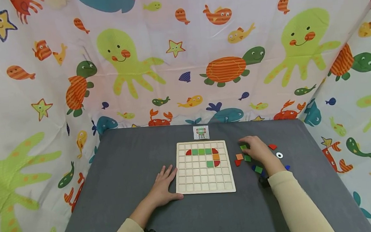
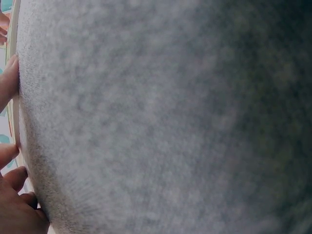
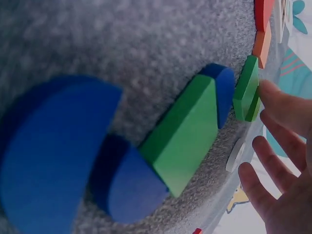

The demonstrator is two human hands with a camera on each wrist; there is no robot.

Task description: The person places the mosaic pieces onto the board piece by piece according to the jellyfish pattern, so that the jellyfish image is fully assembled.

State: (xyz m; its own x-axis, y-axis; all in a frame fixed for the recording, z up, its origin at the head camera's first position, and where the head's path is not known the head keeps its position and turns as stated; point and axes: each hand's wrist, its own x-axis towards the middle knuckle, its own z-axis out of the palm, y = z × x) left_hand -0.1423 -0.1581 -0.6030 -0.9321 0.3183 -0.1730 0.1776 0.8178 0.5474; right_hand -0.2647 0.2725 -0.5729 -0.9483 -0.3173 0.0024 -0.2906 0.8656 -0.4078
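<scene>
A pale wooden grid board [image 1: 198, 180] lies on the grey table. Across its upper right part sit red, green and orange pieces, including a green square [image 1: 210, 164]. My left hand [image 1: 163, 189] rests at the board's left edge with fingers spread; fingertips [image 2: 9, 78] touch the rim in the left wrist view. To the right of the board, my right hand [image 1: 258, 149] is over a scatter of loose pieces. Its fingers are loosely bent beside a green square block [image 3: 247, 87]; the thumb reaches that block. Whether another piece lies beneath the palm is hidden.
Near the right hand lie an orange square [image 1: 239, 156], a red piece [image 1: 272, 146], a white ring [image 1: 279, 155], another green square [image 1: 258, 169] and blue rounded pieces [image 3: 53, 151]. A small pattern card [image 1: 201, 132] is behind the board. A sea-animal curtain [image 1: 176, 70] surrounds the table.
</scene>
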